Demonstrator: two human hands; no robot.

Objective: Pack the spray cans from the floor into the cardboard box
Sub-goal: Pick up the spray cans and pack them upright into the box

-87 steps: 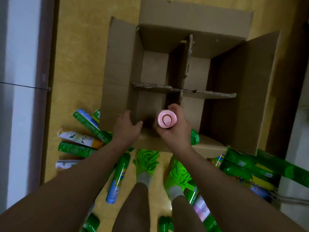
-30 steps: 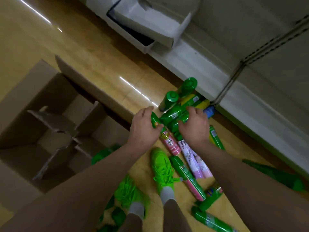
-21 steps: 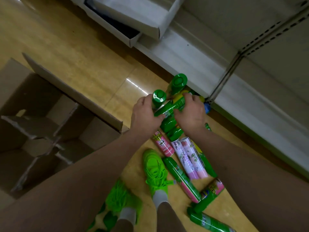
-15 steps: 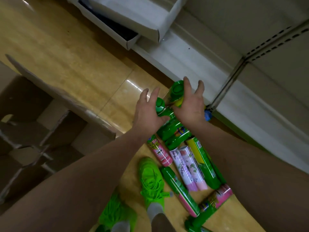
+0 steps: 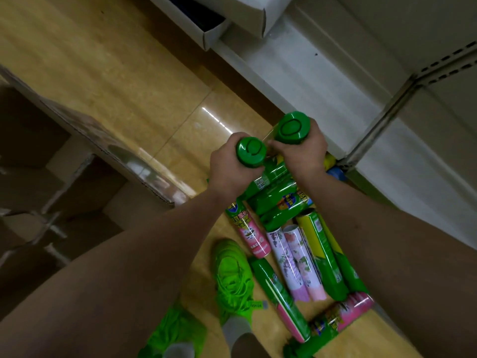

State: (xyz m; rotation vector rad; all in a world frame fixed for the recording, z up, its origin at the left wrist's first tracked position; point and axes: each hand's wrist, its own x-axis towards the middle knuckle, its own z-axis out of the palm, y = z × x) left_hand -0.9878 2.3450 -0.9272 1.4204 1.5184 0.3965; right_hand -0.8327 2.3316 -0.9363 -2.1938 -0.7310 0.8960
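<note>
A yellow wood-look floor (image 5: 124, 73) is filling the view, with a pale shelving base (image 5: 322, 81) running along its far edge; the cardboard box (image 5: 85, 192) is sitting open to the person's left, its dividers (image 5: 46, 223) showing, blurred and dim; on the floor beside a bright green shoe (image 5: 232, 275) a heap of spray cans (image 5: 296, 257) is lying flat – pink, floral and green. The left hand (image 5: 227, 171) is curling its fingers round one green can (image 5: 251, 152); the right hand (image 5: 302, 156) is gripping a second green can (image 5: 293, 127); both cans are standing near upright above the heap, caps toward the camera, long axes running down through the fists. The box is lying to the left of both hands – the left hand is nearer, so its can is likely going in first, lowered bottom-down into a compartment.
</note>
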